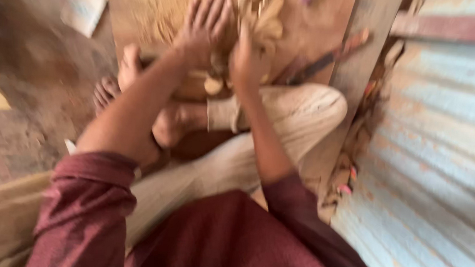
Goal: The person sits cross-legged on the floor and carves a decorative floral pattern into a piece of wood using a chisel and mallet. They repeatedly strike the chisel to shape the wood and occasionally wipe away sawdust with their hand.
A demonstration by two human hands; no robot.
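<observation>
Nearest the camera are the maroon sleeves (84,206) and the pale trousers (282,125) of a seated person, whose bare feet (139,99) rest on the dirt floor (21,118) beside a corrugated metal wall (442,153). Beyond the knees, the left hand (206,22) lies flat with fingers spread against a pale wooden piece (259,18), and the right hand (245,64) is closed around the piece's lower part; motion blur hides the exact grip. The piece stands over a sawdust-strewn board (146,10), with an upright plank (360,53) just to its right.
</observation>
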